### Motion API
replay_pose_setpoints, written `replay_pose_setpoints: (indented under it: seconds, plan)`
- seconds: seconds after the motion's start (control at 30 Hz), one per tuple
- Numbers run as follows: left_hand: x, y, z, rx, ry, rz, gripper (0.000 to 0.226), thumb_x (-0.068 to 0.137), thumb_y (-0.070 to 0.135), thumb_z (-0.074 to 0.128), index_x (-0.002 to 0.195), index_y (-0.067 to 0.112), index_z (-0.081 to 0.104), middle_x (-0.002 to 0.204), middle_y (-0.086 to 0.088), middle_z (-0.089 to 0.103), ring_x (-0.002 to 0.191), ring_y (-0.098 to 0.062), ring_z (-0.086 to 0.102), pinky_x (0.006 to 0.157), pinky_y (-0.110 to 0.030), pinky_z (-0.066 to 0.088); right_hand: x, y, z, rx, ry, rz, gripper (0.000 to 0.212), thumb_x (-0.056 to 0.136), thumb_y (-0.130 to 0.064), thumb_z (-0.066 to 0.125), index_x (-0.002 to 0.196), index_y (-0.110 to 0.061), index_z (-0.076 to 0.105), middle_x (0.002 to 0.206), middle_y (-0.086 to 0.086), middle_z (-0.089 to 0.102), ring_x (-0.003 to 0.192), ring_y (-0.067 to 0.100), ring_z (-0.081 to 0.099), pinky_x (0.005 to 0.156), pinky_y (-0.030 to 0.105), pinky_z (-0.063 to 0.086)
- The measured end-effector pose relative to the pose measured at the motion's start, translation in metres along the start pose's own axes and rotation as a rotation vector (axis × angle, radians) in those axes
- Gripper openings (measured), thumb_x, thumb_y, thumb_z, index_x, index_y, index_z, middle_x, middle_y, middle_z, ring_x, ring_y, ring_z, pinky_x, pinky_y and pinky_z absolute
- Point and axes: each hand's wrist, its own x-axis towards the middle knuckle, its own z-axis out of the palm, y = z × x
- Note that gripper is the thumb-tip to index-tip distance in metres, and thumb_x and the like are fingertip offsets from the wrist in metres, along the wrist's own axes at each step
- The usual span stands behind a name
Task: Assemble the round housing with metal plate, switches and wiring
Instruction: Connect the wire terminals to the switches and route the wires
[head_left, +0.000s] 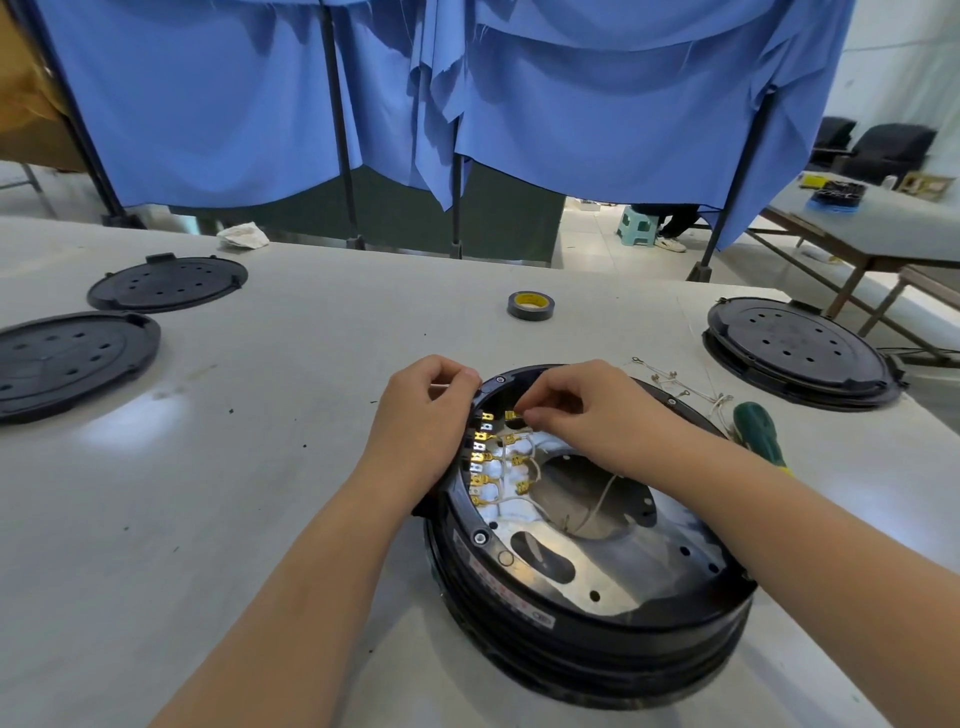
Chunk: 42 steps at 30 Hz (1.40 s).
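Housing (587, 613) — black, round, shiny plate inside — left hand (423, 415) grips rim, right hand (582, 410) pinches brass terminal (511, 415).

Assembly workshop: worktables (311, 332), blue curtain partitions (597, 93)

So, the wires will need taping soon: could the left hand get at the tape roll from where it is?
Probably yes. The tape roll lies alone on bare table beyond the housing, nothing between it and the left hand, though that hand is pinching something thin at the rim.
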Motion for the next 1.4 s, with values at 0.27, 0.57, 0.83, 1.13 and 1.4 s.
replay_pose_setpoints:
  seconds: [0.27,0.57,0.83,1.13,1.4]
  plan:
    - [-0.0016,0.0009,0.0002,0.000,-0.016,0.001,0.012,0.091,0.022,0.059,0.082,0.022,0.067,0.078,0.007,0.067,0.077,-0.009,0.063,0.063,-0.021,0.042,0.0019,-0.0014,0.0043,0.023,-0.051,-0.021,0.007,0.088,-0.020,0.066,0.088,-0.023,0.073,0.067,-0.016,0.064,0.061,-0.010,0.056,0.057,0.006,0.041]
    - [-0.0005,-0.0010,0.0006,0.002,-0.029,-0.004,0.010,0.090,0.019,0.060,0.083,0.023,0.066,0.078,0.009,0.066,0.071,-0.003,0.061,0.058,-0.013,0.043,0.0034,0.0018,0.0022,0.108,-0.084,0.013,0.007,0.089,-0.023,0.066,0.088,-0.026,0.072,0.066,-0.017,0.067,0.062,-0.005,0.058,0.060,0.011,0.048]
    - [0.0013,-0.0026,0.0009,-0.025,-0.071,-0.039,0.009,0.091,0.017,0.060,0.094,0.023,0.066,0.094,0.005,0.067,0.079,-0.004,0.062,0.055,-0.007,0.043,0.0024,0.0009,0.0052,0.122,-0.122,0.019,0.007,0.090,-0.022,0.065,0.088,-0.028,0.070,0.064,-0.017,0.065,0.063,-0.004,0.058,0.064,0.016,0.046]
    - [0.0016,-0.0061,-0.0009,0.091,-0.029,-0.036,0.009,0.087,0.030,0.065,0.093,0.024,0.064,0.079,0.007,0.060,0.066,-0.005,0.057,0.056,-0.020,0.038,0.0007,-0.0022,0.0063,0.123,-0.125,0.015,0.008,0.090,-0.021,0.065,0.088,-0.027,0.069,0.071,-0.013,0.066,0.069,0.003,0.060,0.069,0.018,0.050]
    - [0.0020,-0.0027,-0.0068,0.364,-0.037,0.007,0.024,0.082,0.047,0.064,0.076,0.024,0.060,0.059,0.006,0.055,0.059,-0.013,0.054,0.053,-0.027,0.033,0.0003,-0.0037,0.0069,0.120,-0.115,0.021,0.007,0.090,-0.020,0.065,0.091,-0.024,0.071,0.073,-0.010,0.067,0.069,0.004,0.059,0.068,0.019,0.049]
